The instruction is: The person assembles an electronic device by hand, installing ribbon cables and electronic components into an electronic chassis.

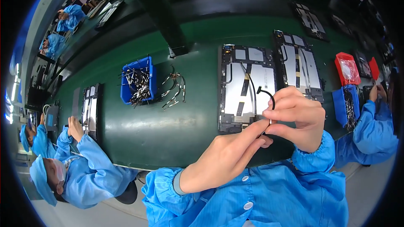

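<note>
My left hand [229,155] and my right hand [298,115] meet over the near edge of an opened tablet [234,90], both with fingers pinched. Between them is a short black cable [268,92]; its free end curves up and to the left, tipped with a small flat connector. Its other end is partly hidden by my fingertips. The tablet lies flat with its inside up, showing silver battery plates, a dark frame and black ribbon strips. My hands cover its lower right corner.
Left of the tablet are a loose pile of short cables [174,88] and a blue bin [138,82] full of them. A second opened tablet [299,65] lies to the right, beyond it a red bin [347,69] and another blue bin [346,107]. Co-workers sit on both sides.
</note>
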{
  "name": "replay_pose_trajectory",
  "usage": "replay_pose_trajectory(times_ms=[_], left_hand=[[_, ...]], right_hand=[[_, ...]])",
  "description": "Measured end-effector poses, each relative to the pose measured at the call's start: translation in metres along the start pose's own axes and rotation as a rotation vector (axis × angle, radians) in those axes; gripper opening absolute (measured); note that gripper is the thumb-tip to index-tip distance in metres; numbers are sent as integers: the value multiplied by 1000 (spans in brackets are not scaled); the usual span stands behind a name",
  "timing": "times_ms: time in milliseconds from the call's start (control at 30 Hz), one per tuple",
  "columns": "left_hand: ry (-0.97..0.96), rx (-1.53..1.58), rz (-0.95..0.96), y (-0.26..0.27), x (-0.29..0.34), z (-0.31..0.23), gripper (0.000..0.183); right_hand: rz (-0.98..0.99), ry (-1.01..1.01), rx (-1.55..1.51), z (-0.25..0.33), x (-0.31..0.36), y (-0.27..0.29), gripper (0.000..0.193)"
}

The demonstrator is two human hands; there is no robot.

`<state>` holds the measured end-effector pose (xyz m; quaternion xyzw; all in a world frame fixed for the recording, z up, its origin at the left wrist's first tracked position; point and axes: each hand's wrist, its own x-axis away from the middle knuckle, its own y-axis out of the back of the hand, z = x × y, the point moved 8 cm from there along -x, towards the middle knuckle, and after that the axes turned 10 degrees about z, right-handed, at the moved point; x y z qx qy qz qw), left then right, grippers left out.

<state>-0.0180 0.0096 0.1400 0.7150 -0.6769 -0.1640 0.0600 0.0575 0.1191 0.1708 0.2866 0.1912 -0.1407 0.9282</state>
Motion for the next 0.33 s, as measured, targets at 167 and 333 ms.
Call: replay_pose_trajectory(times_ms=[167, 333], left_hand=[[-22, -48, 1, -8, -9, -2, 29], [142, 15, 35, -17, -13, 10, 30]], right_hand=[[-168, -132, -117, -18, 21, 12, 24], [-86, -65, 352, 10, 48, 8, 24]])
